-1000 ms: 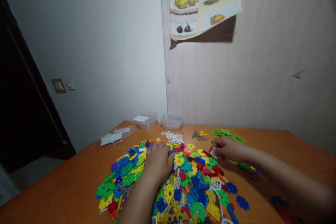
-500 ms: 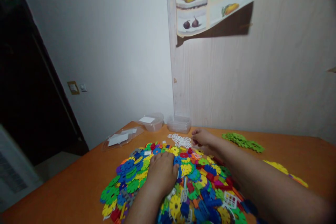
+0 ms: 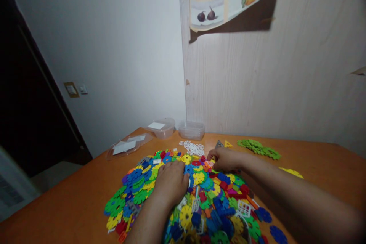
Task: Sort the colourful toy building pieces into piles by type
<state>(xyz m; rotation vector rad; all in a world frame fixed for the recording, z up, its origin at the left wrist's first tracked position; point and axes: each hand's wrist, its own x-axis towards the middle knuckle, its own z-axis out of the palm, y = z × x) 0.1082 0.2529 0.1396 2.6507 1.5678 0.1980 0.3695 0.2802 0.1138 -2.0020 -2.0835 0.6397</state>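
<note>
A mixed pile of colourful plastic toy pieces [image 3: 200, 206], notched discs, small bricks and white lattice frames, spreads over the wooden table. My left hand [image 3: 173, 179] lies palm down across the pile's left middle, fingers extended over the pieces, nothing seen held. At the back right edge of the pile is my right hand [image 3: 224, 159], its fingertips bent down and pinched near a white lattice piece [image 3: 209, 163]. What sits between those fingers, if anything, is too small to tell. Just behind the pile is a heap of white frame pieces [image 3: 193, 148].
Clear plastic tubs [image 3: 191, 131] and a lidded round tub [image 3: 164, 129] stand at the back. Left of them lies a clear bag [image 3: 127, 146] with white paper. Grey [image 3: 219, 144] and yellow triangles [image 3: 228, 143], green discs [image 3: 259, 148] and yellow discs [image 3: 291, 172] lie rightward.
My right hand has come back from beside the white frame heap down onto the pile's edge. The triangles behind it now show. My left hand stays on the pile; the view has tilted slightly.
</note>
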